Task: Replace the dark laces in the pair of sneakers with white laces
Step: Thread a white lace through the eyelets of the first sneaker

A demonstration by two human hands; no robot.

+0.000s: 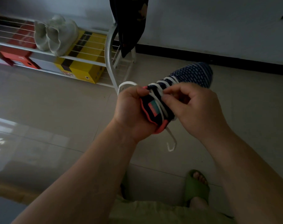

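A navy knit sneaker (192, 74) with white dashes and a coral collar is held in the air, toe pointing away from me. White lace (165, 81) crosses its eyelets. My left hand (131, 109) grips the sneaker's heel and collar from the left. My right hand (195, 104) pinches the white lace at the top eyelets beside the tongue. One lace end loops out to the left past my left hand, and another hangs below the heel (171, 143). No second sneaker or dark lace shows.
A white wire shoe rack (108, 50) stands at the back left with pale sneakers (56, 34), a yellow box (84, 62) and red boxes (16, 52). Dark clothing (129, 21) hangs behind the rack. Below lie tiled floor and my foot in a green slipper (196, 186).
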